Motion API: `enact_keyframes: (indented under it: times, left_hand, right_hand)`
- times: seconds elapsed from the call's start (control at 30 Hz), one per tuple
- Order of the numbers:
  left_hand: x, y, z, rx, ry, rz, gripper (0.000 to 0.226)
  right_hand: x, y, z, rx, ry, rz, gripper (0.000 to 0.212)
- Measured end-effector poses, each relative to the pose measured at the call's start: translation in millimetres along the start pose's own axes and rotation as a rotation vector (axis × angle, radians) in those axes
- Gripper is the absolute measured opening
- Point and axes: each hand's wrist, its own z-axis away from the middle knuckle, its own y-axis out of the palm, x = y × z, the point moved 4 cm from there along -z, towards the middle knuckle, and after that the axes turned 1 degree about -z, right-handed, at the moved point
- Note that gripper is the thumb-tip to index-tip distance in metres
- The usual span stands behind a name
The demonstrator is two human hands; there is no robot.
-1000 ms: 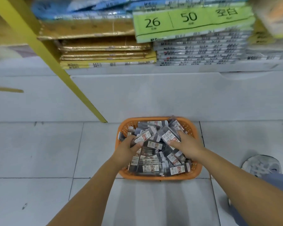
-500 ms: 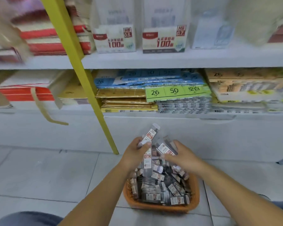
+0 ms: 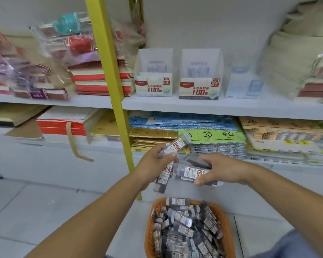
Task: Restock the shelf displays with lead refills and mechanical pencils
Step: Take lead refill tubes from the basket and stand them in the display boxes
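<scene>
My left hand (image 3: 153, 162) grips a few clear lead refill tubes (image 3: 175, 146) with red-and-white labels; one points up to the right, others hang below. My right hand (image 3: 224, 170) holds more lead refill tubes (image 3: 191, 172) lying flat, thumb underneath. Both hands are raised above an orange basket (image 3: 149, 229) on the floor, filled with several more tubes. On the shelf above stand two open display boxes, one marked HB 0.5 (image 3: 154, 88) and one marked HB 0.7 (image 3: 199, 89).
A yellow upright post (image 3: 112, 81) runs down left of my hands. A pale blue display box (image 3: 243, 86) stands right of the HB 0.7 box. Stacked notebooks and wrapped packs fill the left shelf; paper packs with 26 and 50 labels (image 3: 207, 135) lie on the lower shelf.
Both hands rose from the basket with refill tubes in them. The view tilted up, so the shelf with the display boxes now shows and the basket sits at the bottom edge.
</scene>
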Motion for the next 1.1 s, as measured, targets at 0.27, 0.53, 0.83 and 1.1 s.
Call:
enact_keyframes:
  times: [0.27, 0.53, 0.83, 1.1]
  left_hand:
    - [-4, -12, -12, 0.058, -0.002, -0.087, 0.01]
    - [-11, -9, -14, 0.184, 0.012, -0.005, 0.025]
    - [5, -2, -29, 0.205, 0.001, 0.089, 0.04]
    - [11, -34, -29, 0.038, -0.038, 0.167, 0.034]
  right_hand:
    - [14, -11, -20, 0.023, -0.085, -0.019, 0.032]
    - [13, -13, -32, 0.028, -0.097, -0.005, 0.025]
    - [12, -7, -44, -0.069, -0.142, 0.198, 0.025]
    - [18, -12, -30, -0.305, -0.152, 0.685, 0.049]
